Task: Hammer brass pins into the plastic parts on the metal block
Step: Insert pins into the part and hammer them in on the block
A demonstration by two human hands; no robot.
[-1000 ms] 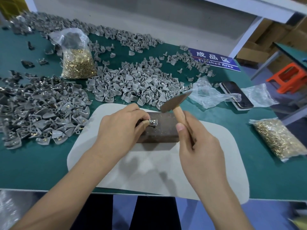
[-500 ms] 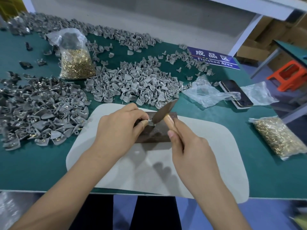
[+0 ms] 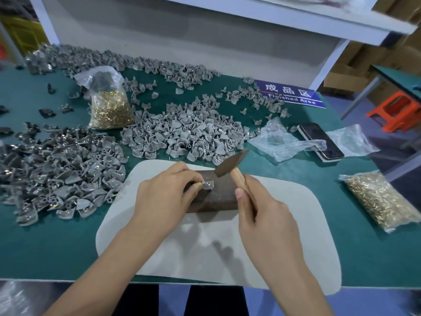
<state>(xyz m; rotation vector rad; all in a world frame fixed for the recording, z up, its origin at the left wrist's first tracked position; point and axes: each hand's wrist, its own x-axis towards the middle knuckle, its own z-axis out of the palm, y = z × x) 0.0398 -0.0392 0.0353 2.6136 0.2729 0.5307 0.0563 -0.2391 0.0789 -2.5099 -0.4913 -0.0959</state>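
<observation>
Both grips closed: left hand (image 3: 167, 197) pinches grey plastic part (image 3: 208, 184) on rusty brown metal block (image 3: 216, 197); right hand (image 3: 271, 222) grips wooden-handled hammer (image 3: 231, 164), head raised off part since half-second ago.

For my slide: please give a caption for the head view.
Left hand steadies plastic part on metal block; right hand raises hammer.

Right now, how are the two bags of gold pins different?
The bag of pins by the left piles stands upright with its top bunched and a dark thing inside above the pins. The bag of pins on the right lies flat on its side and spreads out longer. Both are clear plastic, hold brass pins, and rest on the green table.
</observation>
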